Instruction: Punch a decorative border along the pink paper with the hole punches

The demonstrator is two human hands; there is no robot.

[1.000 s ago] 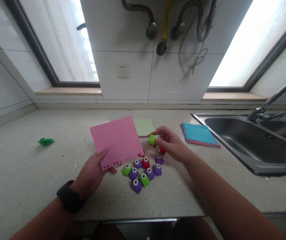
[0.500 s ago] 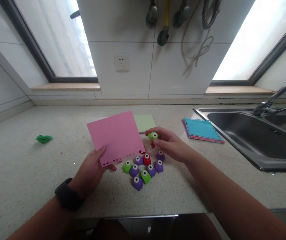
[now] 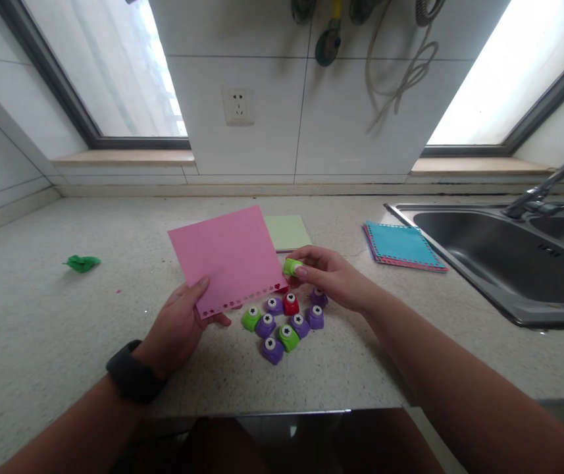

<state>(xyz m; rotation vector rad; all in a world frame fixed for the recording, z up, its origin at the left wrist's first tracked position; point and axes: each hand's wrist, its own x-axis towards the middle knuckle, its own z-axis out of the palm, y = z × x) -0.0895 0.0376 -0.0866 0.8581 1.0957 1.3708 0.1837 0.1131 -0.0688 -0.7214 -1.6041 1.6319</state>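
My left hand (image 3: pixel 183 322) grips a sheet of pink paper (image 3: pixel 227 257) by its near left corner, thumb on top. A row of small punched shapes runs along the sheet's near edge. My right hand (image 3: pixel 328 273) pinches a green craft punch (image 3: pixel 291 266) at the paper's right edge, the thumb over its top. Whether the paper sits in its slot I cannot tell. Below the hands lie several more punches: purple ones (image 3: pixel 272 349), green ones (image 3: pixel 288 338) and a red one (image 3: pixel 291 304). Part of another red object (image 3: pixel 282 288) shows under the paper.
Pale green paper (image 3: pixel 289 232) lies behind the pink sheet. A stack of blue and pink edge-punched sheets (image 3: pixel 403 245) rests beside the steel sink (image 3: pixel 479 263) on the right. A crumpled green piece (image 3: pixel 82 263) lies on the counter (image 3: pixel 64 329) at left.
My right hand has brought the green punch slightly left to the pink paper's edge and turned it, with the thumb now on its top. The camera view has tilted slightly down.
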